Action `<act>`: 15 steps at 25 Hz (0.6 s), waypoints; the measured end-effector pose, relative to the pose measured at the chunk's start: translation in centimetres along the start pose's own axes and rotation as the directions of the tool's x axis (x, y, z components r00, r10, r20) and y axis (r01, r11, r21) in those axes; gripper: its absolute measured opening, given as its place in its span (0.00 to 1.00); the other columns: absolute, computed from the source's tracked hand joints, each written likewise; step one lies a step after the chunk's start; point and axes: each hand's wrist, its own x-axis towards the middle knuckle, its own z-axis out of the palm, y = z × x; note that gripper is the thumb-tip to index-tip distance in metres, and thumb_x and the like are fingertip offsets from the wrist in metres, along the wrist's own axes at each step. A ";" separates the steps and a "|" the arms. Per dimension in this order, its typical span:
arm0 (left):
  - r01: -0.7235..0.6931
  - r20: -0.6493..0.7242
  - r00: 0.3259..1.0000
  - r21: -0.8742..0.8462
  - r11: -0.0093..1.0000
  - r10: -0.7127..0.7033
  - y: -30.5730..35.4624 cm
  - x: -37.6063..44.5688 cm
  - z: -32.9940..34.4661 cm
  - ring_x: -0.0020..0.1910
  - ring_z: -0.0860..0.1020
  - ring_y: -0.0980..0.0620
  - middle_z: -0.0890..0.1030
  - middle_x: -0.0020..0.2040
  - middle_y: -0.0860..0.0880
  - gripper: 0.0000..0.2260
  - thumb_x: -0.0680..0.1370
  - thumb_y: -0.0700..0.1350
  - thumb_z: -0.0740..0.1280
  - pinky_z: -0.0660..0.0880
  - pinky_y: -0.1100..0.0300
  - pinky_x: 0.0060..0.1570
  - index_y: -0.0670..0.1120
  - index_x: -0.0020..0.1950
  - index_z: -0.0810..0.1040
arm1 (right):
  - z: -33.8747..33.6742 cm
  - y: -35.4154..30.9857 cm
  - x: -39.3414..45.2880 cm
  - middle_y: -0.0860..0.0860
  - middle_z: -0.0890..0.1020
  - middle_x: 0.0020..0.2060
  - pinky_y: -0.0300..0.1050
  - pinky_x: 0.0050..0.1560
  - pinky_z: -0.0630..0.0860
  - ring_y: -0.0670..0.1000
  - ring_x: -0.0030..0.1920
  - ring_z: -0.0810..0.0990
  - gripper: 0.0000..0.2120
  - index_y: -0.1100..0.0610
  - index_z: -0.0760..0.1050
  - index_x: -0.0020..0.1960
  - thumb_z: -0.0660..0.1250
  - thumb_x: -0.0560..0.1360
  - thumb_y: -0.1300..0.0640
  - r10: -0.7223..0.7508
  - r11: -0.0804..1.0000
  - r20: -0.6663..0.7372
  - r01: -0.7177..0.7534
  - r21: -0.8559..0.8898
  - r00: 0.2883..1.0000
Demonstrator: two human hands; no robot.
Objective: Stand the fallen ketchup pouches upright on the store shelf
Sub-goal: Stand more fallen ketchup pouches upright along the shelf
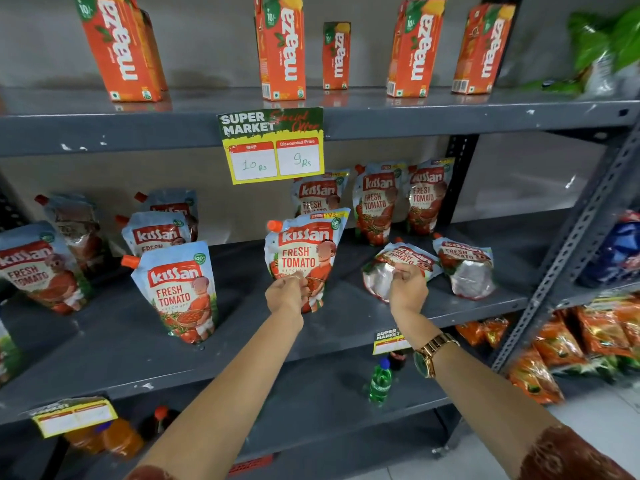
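On the grey middle shelf (346, 320) stand several red-and-blue Kissan ketchup pouches. My left hand (287, 294) grips the lower part of an upright pouch (304, 251) in the middle of the shelf. My right hand (407, 285) pinches the near edge of a fallen pouch (398, 261) that lies flat with its base toward me. A second fallen pouch (465, 266) lies just to its right, untouched. Three upright pouches stand behind them at the back, among them one (375, 202) directly behind the fallen pouch.
More upright pouches (178, 289) stand on the shelf's left half. A yellow price tag (273, 147) hangs from the upper shelf, which holds Maaza cartons (282, 46). A green bottle (381, 381) stands on the lower shelf. Snack packets (568, 344) fill the rack at right, past the slanted post (568, 258).
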 end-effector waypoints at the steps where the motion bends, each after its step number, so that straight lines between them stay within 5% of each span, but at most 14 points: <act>1: 0.002 0.011 1.000 0.008 1.000 -0.002 -0.1 -0.3 0.7 0.37 0.78 0.50 0.80 0.37 0.47 0.02 0.74 0.41 0.68 0.77 0.56 0.44 0.44 0.41 0.77 | -0.3 0.2 0.5 0.63 0.82 0.51 0.49 0.53 0.73 0.63 0.54 0.78 0.10 0.63 0.77 0.53 0.60 0.75 0.66 0.009 1.000 -0.001 -0.009 -0.005 1.000; 5: -0.064 0.153 0.987 0.138 0.988 0.042 -1.0 -0.9 4.4 0.35 0.76 0.53 0.80 0.38 0.48 0.05 0.75 0.40 0.66 0.73 0.61 0.35 0.46 0.39 0.79 | -1.2 1.5 2.5 0.66 0.80 0.54 0.50 0.56 0.72 0.63 0.57 0.77 0.11 0.68 0.75 0.54 0.61 0.73 0.69 0.035 0.999 0.009 -0.035 0.002 0.999; 8: -0.144 0.266 0.962 0.285 0.948 0.066 -2.5 -0.4 8.1 0.48 0.78 0.50 0.80 0.51 0.47 0.08 0.74 0.44 0.67 0.75 0.58 0.46 0.45 0.51 0.80 | -1.5 3.2 4.6 0.67 0.78 0.56 0.51 0.57 0.72 0.64 0.59 0.76 0.12 0.71 0.73 0.55 0.63 0.73 0.66 0.142 0.989 0.070 -0.139 -0.040 0.987; 11: -0.188 0.226 0.968 0.376 0.907 0.106 -4.1 0.5 11.8 0.61 0.75 0.47 0.78 0.61 0.45 0.18 0.73 0.46 0.69 0.71 0.56 0.61 0.43 0.61 0.77 | -1.6 4.6 7.1 0.67 0.77 0.58 0.53 0.60 0.72 0.64 0.60 0.74 0.16 0.72 0.71 0.58 0.66 0.72 0.65 0.155 0.988 0.165 -0.149 -0.052 0.974; 15: -0.119 0.155 0.986 0.446 0.887 0.054 -5.2 2.5 15.7 0.60 0.76 0.45 0.77 0.64 0.42 0.20 0.73 0.48 0.70 0.72 0.57 0.59 0.39 0.60 0.77 | -1.6 6.1 9.9 0.64 0.78 0.59 0.60 0.58 0.75 0.64 0.59 0.77 0.22 0.70 0.71 0.60 0.70 0.70 0.61 0.239 0.971 0.290 -0.232 -0.056 0.927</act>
